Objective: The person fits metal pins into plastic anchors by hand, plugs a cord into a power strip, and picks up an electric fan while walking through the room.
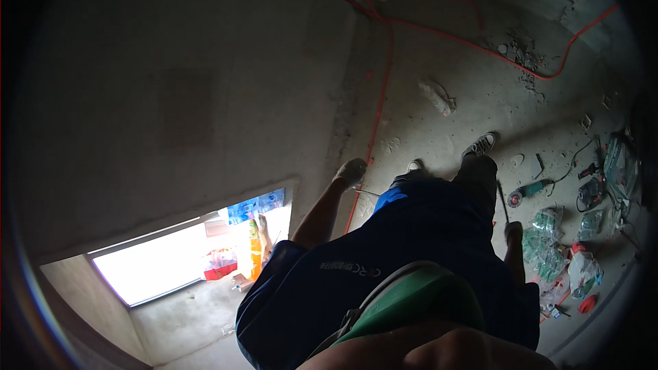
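Note:
My left hand (351, 173), in a pale work glove, is closed beside the wall above the red conduit. From under its fist a thin light rod (366, 192) sticks out to the right; its kind does not show. Down at my right side, my right hand (513, 231), gloved too, is wrapped round a long thin dark bar (503, 200) that points away from me. The bar's far end is too dim to make out. Nearest to the left hand, the red conduit (376, 130) runs along the foot of the wall.
An angle grinder (528, 192) with a cord lies on the floor at right, near a power drill (591, 192). Plastic bags (548, 240) with green contents sit closer. Rubble (524, 55) and red conduit (452, 33) lie ahead. At left, the wall has a bright window opening (171, 260).

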Action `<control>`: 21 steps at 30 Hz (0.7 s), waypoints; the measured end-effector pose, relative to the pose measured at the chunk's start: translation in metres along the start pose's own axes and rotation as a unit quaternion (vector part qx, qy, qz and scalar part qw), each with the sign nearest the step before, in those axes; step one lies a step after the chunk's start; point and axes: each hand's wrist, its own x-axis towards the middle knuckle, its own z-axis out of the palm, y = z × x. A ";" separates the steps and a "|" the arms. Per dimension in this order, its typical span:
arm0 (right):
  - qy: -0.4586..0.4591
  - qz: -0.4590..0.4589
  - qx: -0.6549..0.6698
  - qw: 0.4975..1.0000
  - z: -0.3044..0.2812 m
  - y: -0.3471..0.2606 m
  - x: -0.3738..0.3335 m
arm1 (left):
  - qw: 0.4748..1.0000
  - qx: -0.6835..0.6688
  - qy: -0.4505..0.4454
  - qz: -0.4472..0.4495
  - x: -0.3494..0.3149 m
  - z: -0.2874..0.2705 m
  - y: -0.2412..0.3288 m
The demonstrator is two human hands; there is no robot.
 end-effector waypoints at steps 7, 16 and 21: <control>0.093 0.122 0.441 0.884 -0.193 0.072 0.069 | 0.996 -0.039 0.007 -0.080 0.006 0.010 0.070; 0.201 0.069 0.255 0.943 -0.158 0.063 0.095 | 0.977 -0.122 -0.016 -0.177 0.071 -0.032 0.155; -0.013 0.264 0.428 0.864 -0.099 0.033 0.037 | 0.977 -0.092 -0.104 -0.162 0.147 -0.039 0.186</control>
